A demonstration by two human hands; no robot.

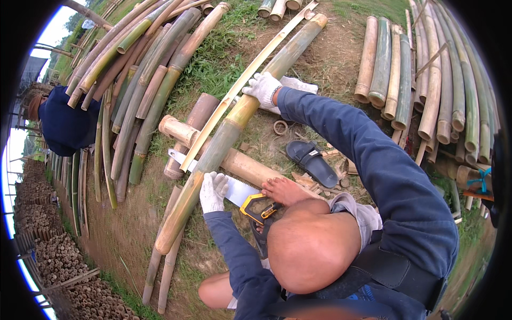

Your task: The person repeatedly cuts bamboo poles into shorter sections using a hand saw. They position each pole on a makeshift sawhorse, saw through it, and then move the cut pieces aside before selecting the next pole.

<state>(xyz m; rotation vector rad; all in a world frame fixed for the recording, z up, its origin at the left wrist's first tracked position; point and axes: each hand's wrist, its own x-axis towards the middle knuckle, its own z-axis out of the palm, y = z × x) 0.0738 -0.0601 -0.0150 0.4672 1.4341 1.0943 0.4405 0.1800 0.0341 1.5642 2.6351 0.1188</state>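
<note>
A thick green-brown bamboo pole (220, 140) slants from upper right to lower left across a shorter bamboo log (250, 166). A long pale split-bamboo strip (242, 80) lies along the pole's left side. My right hand (261, 89), in a white glove, is closed over the pole's upper part beside the strip. Lower down, my gloved left hand (214, 192) rests against the pole's near side with its fingers apart. Next to it lies a handsaw (242, 193) with a yellow and black handle; its blade passes beneath the pole. My bare foot (285, 190) is on the log.
Stacked bamboo poles (160, 74) lie at the upper left, and more poles (432, 80) at the right. A black sandal (313, 161), a bamboo ring (280, 127) and offcuts are on the ground. Another person (69, 120) in dark blue is at the far left.
</note>
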